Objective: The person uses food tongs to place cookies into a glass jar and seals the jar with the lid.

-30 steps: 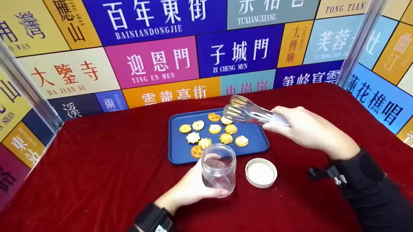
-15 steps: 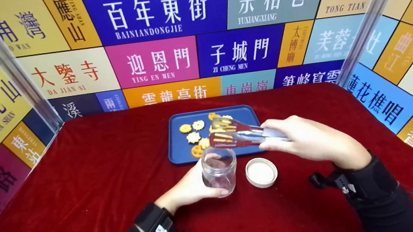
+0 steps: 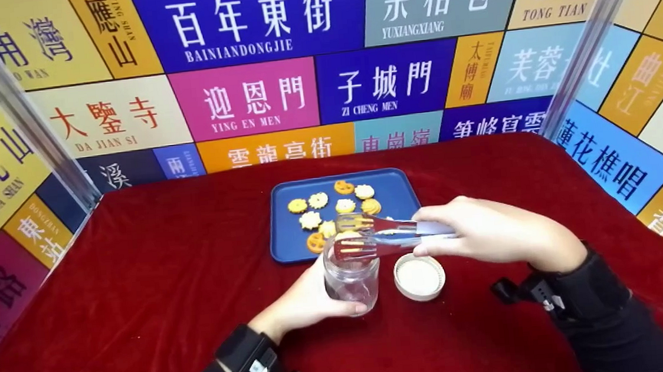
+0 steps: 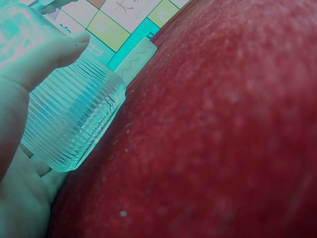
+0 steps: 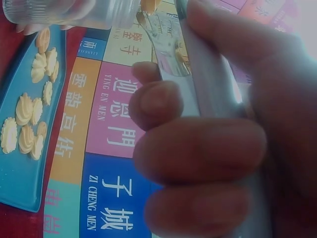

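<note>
My left hand (image 3: pixel 302 298) grips a clear glass jar (image 3: pixel 352 288), thumb across the near side and fingers behind. In the left wrist view the ribbed jar (image 4: pixel 74 114) is tilted in the frame, its lower edge right at the red cloth. The fingers of my right hand (image 3: pixel 489 233) are curled round clear tongs (image 3: pixel 395 237), whose tips overlap the jar's open mouth. At the tongs' tips in the right wrist view shows a small tan piece, apparently a cookie (image 5: pixel 150 6). A pale round lid (image 3: pixel 419 277) lies right of the jar, inner side up.
Behind the jar a blue tray (image 3: pixel 284 187) bears several piped cookies (image 3: pixel 310 221) and pretzels (image 3: pixel 343 187). Red cloth (image 3: pixel 156 294) covers the table. Panels with large lettering (image 3: pixel 245 98) stand along the back and sides.
My right hand has brought the tongs down and toward me, from over the tray's right back part to the jar's mouth. The left hand and jar have stayed in place.
</note>
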`<state>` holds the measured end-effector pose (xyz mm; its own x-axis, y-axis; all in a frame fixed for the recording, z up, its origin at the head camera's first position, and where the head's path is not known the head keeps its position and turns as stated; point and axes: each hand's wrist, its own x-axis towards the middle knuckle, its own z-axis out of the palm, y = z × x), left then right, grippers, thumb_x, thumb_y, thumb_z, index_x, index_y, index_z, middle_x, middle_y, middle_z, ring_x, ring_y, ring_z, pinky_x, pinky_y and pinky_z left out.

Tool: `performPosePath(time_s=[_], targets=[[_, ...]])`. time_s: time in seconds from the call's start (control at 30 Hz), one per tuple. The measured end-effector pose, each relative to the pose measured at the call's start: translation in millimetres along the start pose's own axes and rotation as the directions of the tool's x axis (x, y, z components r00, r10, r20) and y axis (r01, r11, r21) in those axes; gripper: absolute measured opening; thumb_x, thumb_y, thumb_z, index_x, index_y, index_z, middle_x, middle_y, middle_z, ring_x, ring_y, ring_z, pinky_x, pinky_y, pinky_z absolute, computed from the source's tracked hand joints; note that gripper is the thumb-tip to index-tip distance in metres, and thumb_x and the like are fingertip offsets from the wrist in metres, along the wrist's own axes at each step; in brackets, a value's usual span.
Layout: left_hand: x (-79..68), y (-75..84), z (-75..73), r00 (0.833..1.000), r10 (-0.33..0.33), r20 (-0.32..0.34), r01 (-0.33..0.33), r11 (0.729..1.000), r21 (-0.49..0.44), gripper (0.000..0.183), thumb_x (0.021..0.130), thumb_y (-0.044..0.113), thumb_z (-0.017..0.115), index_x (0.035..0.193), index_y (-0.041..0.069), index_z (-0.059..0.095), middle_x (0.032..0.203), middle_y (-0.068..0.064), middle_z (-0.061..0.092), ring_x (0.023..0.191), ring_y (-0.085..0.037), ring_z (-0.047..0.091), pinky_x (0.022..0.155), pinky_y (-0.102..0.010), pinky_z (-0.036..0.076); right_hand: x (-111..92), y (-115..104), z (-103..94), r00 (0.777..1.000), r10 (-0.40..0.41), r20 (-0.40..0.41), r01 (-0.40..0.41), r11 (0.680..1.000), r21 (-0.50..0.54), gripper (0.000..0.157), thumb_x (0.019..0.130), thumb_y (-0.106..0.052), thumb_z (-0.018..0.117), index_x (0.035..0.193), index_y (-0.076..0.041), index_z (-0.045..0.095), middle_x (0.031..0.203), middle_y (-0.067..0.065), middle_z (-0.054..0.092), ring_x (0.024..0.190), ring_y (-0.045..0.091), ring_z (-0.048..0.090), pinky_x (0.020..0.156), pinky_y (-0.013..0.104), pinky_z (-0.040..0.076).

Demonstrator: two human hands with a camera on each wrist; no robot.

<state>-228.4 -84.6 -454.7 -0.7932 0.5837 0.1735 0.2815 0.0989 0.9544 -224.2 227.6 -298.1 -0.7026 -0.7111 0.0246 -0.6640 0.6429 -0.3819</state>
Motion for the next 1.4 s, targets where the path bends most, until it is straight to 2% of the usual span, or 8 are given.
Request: performPosePath(time_s=[0.2,0.6,0.77,0.93,1.4], targets=[[0.3,0.3,0.1,1.0,0.008,0.002,-0.008,1.0,-0.005,0.095,0.079,0.014,0.094,0.156,0.019,0.039,0.141,0.003,0.064,0.131,-0.016,0.06,0.117,-0.036,0.044,1.2,-0.3,1.1,1.0,0.006,0.015,-0.006,1.0,0.016,0.032,0.103,-0.059,0.063,0.106,-0.028,0.067,0.078,-0.016,0.06,0.064,0.004,0.054,0.061,0.026,0.045],[-0.5,0.2,-0.3,1.0,0.007,0.003,-0.007,1.0,0.001,0.095,0.079,0.015,0.095,0.157,0.021,0.04,0.141,0.005,0.065,0.131,-0.015,0.061,0.117,-0.036,0.045,2.7,-2.5,1.7,0.999,0.018,0.035,-0.019,0.999,0.027,0.026,0.102,-0.052,0.068,0.104,-0.027,0.067,0.075,-0.015,0.057,0.061,0.004,0.051,0.059,0.026,0.042],[-0.3,-0.7,-0.6,1.0,-0.001,0.002,0.001,1.0,0.003,0.095,0.079,0.016,0.095,0.156,0.02,0.04,0.14,0.004,0.065,0.13,-0.015,0.061,0.117,-0.036,0.045,2.5,-2.0,2.1,0.999,0.03,0.043,-0.031,0.999,0.029,0.034,0.1,-0.059,0.067,0.107,-0.026,0.068,0.077,-0.015,0.06,0.062,0.005,0.052,0.059,0.025,0.043],[-0.7,-0.5,-0.7,1.0,-0.03,-0.01,0.03,0.999,0.022,0.094,0.08,0.02,0.094,0.156,0.02,0.039,0.139,0.006,0.066,0.127,-0.015,0.062,0.115,-0.036,0.046,2.2,-1.9,2.1,0.997,0.066,0.051,-0.067,0.998,0.022,0.042,0.097,-0.066,0.067,0.106,-0.025,0.066,0.072,-0.014,0.056,0.059,0.005,0.05,0.057,0.025,0.041],[-0.7,-0.1,-1.0,0.999,-0.035,-0.017,0.036,0.999,0.034,0.094,0.08,0.022,0.094,0.157,0.02,0.039,0.14,0.006,0.065,0.128,-0.014,0.061,0.116,-0.039,0.044,2.9,-1.5,1.8,0.995,0.079,0.064,-0.081,0.996,0.031,0.043,0.097,-0.065,0.068,0.111,-0.025,0.067,0.075,-0.013,0.06,0.062,0.006,0.053,0.059,0.026,0.043]])
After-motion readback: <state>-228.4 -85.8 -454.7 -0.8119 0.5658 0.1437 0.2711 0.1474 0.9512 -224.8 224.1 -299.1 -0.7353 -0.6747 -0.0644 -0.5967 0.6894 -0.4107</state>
